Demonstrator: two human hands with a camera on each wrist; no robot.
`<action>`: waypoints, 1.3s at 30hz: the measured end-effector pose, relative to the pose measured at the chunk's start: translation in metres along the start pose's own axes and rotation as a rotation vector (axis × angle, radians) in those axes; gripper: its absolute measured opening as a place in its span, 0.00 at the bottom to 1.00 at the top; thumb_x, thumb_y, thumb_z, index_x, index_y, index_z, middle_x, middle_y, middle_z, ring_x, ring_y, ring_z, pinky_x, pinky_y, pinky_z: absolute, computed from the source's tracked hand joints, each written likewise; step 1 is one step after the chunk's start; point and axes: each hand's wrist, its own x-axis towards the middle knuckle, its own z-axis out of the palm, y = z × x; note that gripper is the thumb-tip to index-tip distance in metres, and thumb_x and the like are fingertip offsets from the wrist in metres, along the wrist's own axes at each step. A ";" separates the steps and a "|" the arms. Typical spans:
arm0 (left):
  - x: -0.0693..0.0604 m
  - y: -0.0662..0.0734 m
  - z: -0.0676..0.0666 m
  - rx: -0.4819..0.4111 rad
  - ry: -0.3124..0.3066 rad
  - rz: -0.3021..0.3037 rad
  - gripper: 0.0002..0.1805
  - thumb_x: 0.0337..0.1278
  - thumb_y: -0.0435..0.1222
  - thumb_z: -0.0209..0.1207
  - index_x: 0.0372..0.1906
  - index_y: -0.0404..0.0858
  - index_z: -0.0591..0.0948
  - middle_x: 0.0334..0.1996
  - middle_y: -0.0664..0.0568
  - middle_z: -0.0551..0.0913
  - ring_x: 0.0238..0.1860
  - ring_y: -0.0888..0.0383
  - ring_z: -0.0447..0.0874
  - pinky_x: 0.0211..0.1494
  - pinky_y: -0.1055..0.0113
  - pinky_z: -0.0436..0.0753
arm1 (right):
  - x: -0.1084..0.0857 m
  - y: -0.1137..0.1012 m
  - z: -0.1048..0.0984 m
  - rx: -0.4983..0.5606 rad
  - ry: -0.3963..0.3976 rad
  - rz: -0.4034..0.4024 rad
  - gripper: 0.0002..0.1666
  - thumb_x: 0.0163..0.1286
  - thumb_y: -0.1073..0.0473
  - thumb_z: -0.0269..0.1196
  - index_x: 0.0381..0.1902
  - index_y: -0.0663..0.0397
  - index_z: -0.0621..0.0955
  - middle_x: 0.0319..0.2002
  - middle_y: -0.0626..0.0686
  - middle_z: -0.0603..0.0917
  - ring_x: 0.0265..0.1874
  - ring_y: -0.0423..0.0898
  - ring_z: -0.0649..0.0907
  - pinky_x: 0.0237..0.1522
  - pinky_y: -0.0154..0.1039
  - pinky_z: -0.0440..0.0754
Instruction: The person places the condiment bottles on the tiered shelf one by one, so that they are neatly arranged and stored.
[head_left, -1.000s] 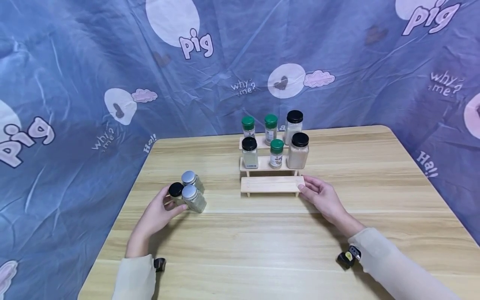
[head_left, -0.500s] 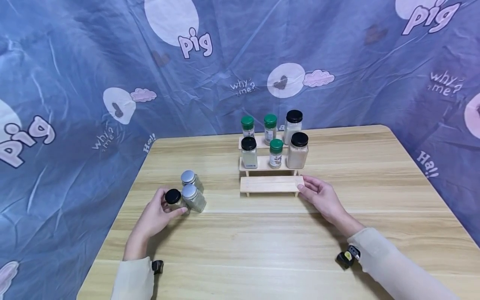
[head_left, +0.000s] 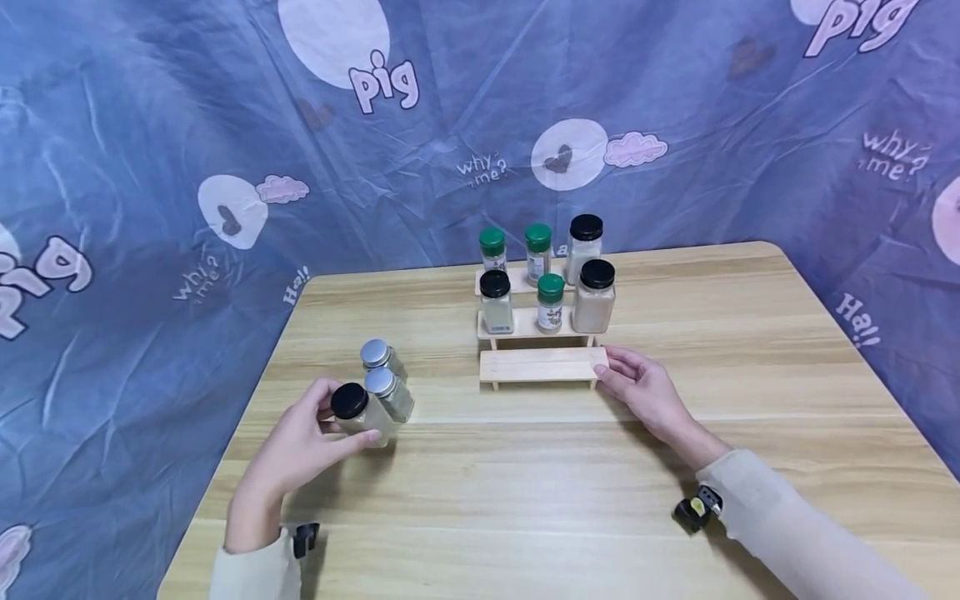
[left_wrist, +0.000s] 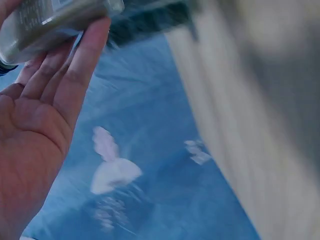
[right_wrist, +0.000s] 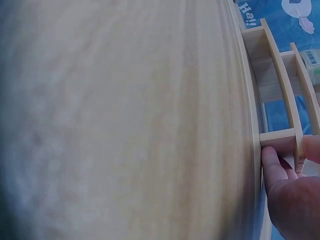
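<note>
My left hand (head_left: 296, 442) holds a square glass jar with a black lid (head_left: 372, 423) between thumb and fingers. The jar is tilted, its lid toward the hand. In the left wrist view the jar (left_wrist: 47, 27) lies against the fingers. Just beyond it stand two silver-lidded jars (head_left: 396, 398), one behind the other. My right hand (head_left: 641, 396) grips the right end of the lowest step of a three-tier wooden rack (head_left: 536, 365). Up close, the thumb is on the step and the fingers touch the leg (right_wrist: 279, 137). The lowest step bears no jar.
On the middle tier stand a black-lidded jar (head_left: 497, 310), a small green-lidded bottle (head_left: 550, 312) and a larger black-lidded jar (head_left: 594, 307). Two green-lidded bottles and a black-lidded jar (head_left: 586, 246) fill the back tier. A blue printed cloth (head_left: 420, 183) hangs behind the wooden table (head_left: 495, 500).
My left hand has drawn the black-lidded jar away from the silver-lidded jars, toward the near side, and tipped it. My right hand has stayed at the rack. The head view has shifted slightly.
</note>
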 end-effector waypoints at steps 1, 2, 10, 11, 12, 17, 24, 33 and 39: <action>0.000 0.006 0.001 -0.005 -0.006 0.016 0.33 0.45 0.51 0.82 0.53 0.48 0.76 0.44 0.55 0.85 0.43 0.57 0.83 0.46 0.71 0.85 | 0.000 0.000 0.000 0.000 0.002 0.001 0.38 0.79 0.60 0.63 0.77 0.72 0.63 0.72 0.77 0.70 0.48 0.25 0.85 0.57 0.24 0.85; 0.000 0.011 0.004 -0.010 -0.012 0.034 0.33 0.45 0.51 0.82 0.53 0.49 0.76 0.44 0.55 0.84 0.43 0.58 0.83 0.47 0.71 0.86 | 0.000 0.000 0.000 0.000 0.005 0.001 0.37 0.79 0.60 0.63 0.77 0.72 0.64 0.72 0.76 0.70 0.48 0.25 0.85 0.57 0.24 0.85; 0.022 0.050 0.040 -0.035 -0.074 0.123 0.33 0.42 0.53 0.83 0.50 0.51 0.77 0.41 0.57 0.86 0.40 0.60 0.83 0.44 0.67 0.86 | -0.002 -0.001 0.001 0.005 0.005 -0.004 0.37 0.78 0.60 0.64 0.77 0.72 0.64 0.71 0.77 0.71 0.48 0.26 0.86 0.58 0.25 0.85; 0.026 0.054 0.046 -0.041 -0.086 0.125 0.33 0.42 0.54 0.83 0.50 0.51 0.77 0.41 0.58 0.86 0.40 0.60 0.83 0.44 0.68 0.86 | -0.002 -0.001 0.001 0.003 0.005 -0.007 0.37 0.78 0.60 0.64 0.77 0.72 0.64 0.71 0.77 0.71 0.49 0.27 0.86 0.57 0.25 0.85; 0.030 0.059 0.052 -0.053 -0.101 0.124 0.33 0.42 0.54 0.83 0.49 0.51 0.77 0.41 0.57 0.86 0.39 0.60 0.84 0.43 0.68 0.86 | -0.002 -0.001 0.001 0.001 0.007 -0.009 0.37 0.78 0.60 0.64 0.76 0.72 0.65 0.71 0.77 0.71 0.48 0.26 0.86 0.57 0.24 0.85; 0.051 0.085 0.086 -0.094 -0.143 0.179 0.32 0.45 0.51 0.82 0.52 0.50 0.77 0.45 0.58 0.87 0.45 0.61 0.90 0.48 0.66 0.91 | -0.003 0.000 0.001 0.009 0.009 -0.012 0.35 0.79 0.62 0.62 0.76 0.73 0.65 0.71 0.77 0.71 0.48 0.26 0.85 0.57 0.25 0.85; 0.081 0.115 0.133 -0.047 -0.098 0.281 0.33 0.47 0.51 0.81 0.54 0.49 0.76 0.48 0.56 0.89 0.43 0.62 0.90 0.49 0.65 0.91 | -0.002 0.002 0.002 0.033 0.013 -0.011 0.34 0.79 0.64 0.62 0.76 0.71 0.66 0.71 0.76 0.72 0.49 0.27 0.86 0.59 0.27 0.85; 0.107 0.149 0.176 -0.036 -0.067 0.319 0.34 0.50 0.51 0.79 0.56 0.44 0.75 0.47 0.51 0.90 0.43 0.57 0.90 0.47 0.66 0.90 | -0.002 0.002 0.008 0.063 0.039 0.000 0.33 0.79 0.65 0.61 0.76 0.72 0.66 0.71 0.76 0.72 0.47 0.26 0.85 0.59 0.29 0.86; 0.117 0.164 0.198 -0.030 -0.038 0.295 0.34 0.52 0.52 0.78 0.57 0.45 0.74 0.47 0.50 0.89 0.44 0.57 0.90 0.47 0.67 0.89 | -0.002 0.000 0.006 0.065 0.043 0.011 0.32 0.79 0.66 0.60 0.76 0.71 0.66 0.71 0.76 0.72 0.47 0.26 0.85 0.59 0.29 0.86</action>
